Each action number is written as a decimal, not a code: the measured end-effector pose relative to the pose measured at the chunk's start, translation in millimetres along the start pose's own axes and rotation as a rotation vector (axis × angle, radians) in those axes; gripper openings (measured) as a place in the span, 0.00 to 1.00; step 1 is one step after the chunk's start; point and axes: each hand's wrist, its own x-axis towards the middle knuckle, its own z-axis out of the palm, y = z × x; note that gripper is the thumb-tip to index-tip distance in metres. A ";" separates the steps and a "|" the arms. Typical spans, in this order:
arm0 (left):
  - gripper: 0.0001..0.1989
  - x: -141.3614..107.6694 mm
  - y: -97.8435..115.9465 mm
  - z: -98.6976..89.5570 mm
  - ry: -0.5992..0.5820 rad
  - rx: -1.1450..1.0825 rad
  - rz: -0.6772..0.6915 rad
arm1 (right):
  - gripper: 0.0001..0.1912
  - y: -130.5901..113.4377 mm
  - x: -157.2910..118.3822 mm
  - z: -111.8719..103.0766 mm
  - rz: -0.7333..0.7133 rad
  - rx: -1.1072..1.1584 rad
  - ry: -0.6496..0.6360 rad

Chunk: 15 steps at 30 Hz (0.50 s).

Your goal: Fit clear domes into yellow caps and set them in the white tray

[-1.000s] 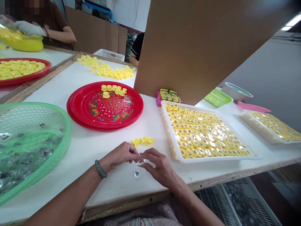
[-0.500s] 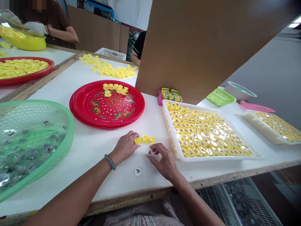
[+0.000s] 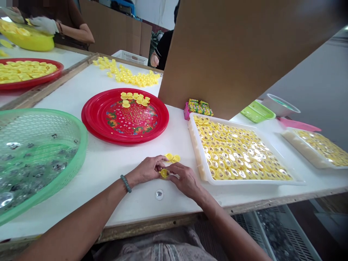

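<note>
My left hand (image 3: 149, 169) is closed on a small round yellow plastic piece (image 3: 164, 173), holding its open face up just above the white table. My right hand (image 3: 187, 180) meets it from the right, thumb and fingers pinched at the rim. A small clear printed disc is at those fingertips, mostly hidden; only something dark shows inside the yellow piece. Behind my fingers lie more yellow pieces (image 3: 174, 158). Nearer to me, a clear domed disc (image 3: 159, 194) with a dark print rests on the table.
A green basket (image 3: 81, 145) of clear discs stands left. Stacked red trays (image 3: 95, 125) carry a few yellow pieces. To the right is a white tray (image 3: 199, 163) full of finished-looking yellow pieces. A cardboard panel (image 3: 217, 54) rises behind. Co-workers sit across the table.
My left hand has brought the yellow piece slightly down and right, away from the others. My right hand has carried its clear printed disc to that piece, and both hands now meet.
</note>
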 end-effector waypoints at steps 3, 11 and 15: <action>0.28 1.7 1.5 -2.1 -0.021 -0.020 -0.019 | 0.14 -2.8 2.9 1.0 -0.033 -0.038 0.005; 0.30 1.0 2.1 -1.9 -0.022 -0.007 -0.045 | 0.08 -13.1 -0.6 6.6 -0.172 -0.494 -0.096; 0.28 -4.6 9.6 -5.3 -0.028 -0.078 -0.071 | 0.10 -20.3 -5.3 12.2 -0.206 -0.597 -0.121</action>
